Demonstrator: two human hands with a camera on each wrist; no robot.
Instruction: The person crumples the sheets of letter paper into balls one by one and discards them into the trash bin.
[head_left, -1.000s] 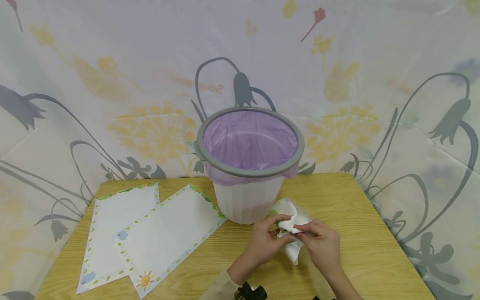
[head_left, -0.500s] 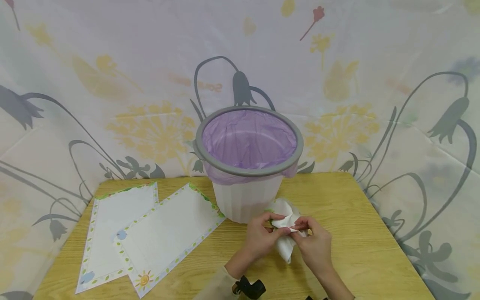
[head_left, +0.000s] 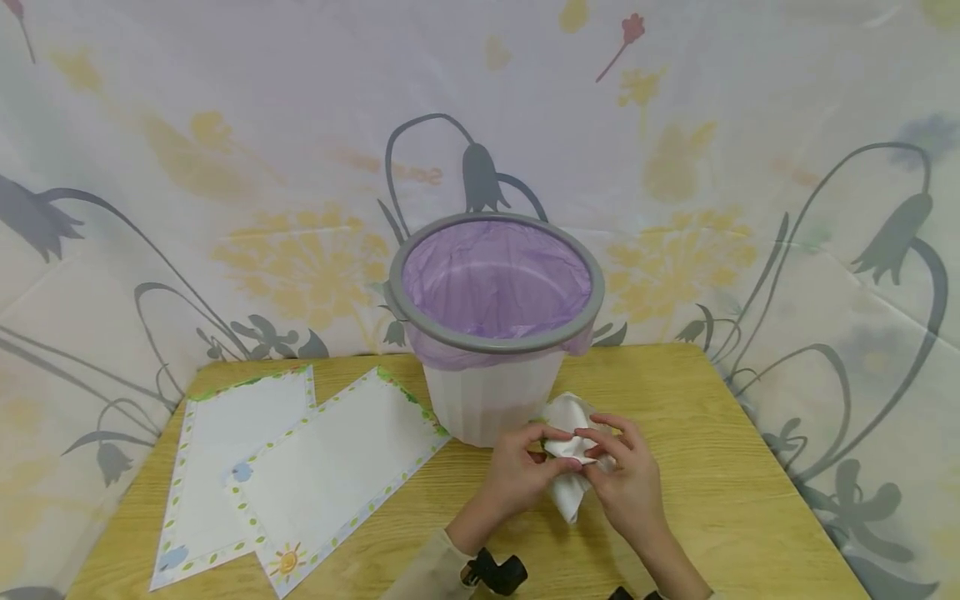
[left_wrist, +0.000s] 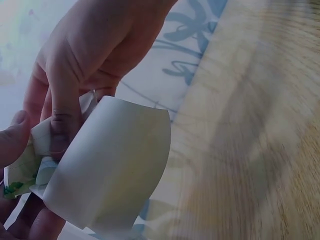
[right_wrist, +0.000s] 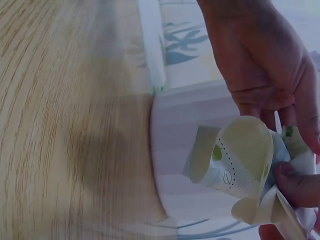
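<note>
Both hands work on one sheet of white paper [head_left: 567, 500], crumpled and folded, close over the table in front of the bin. My left hand [head_left: 517, 473] pinches its left side between thumb and fingers. From the right, my right hand [head_left: 628, 487] grips the other side, thumb near the left thumb and its upper fingers bent over the top. In the left wrist view a broad curled flap of the paper [left_wrist: 110, 165] sticks out from the fingers. The right wrist view shows the paper's creased folds [right_wrist: 245, 155] with a printed green leaf and dotted line.
A white waste bin [head_left: 491, 404] with a grey rim and a purple liner [head_left: 498, 283] stands just behind the hands. Two flat sheets with leafy borders [head_left: 337, 475] overlap on the left of the wooden table [head_left: 735, 467]. A flower-printed cloth [head_left: 675, 83] hangs behind.
The right hand has shifted slightly left and up, its upper fingers now folding over the paper's top. The paper has become more bunched, its lower tip swinging a little left.
</note>
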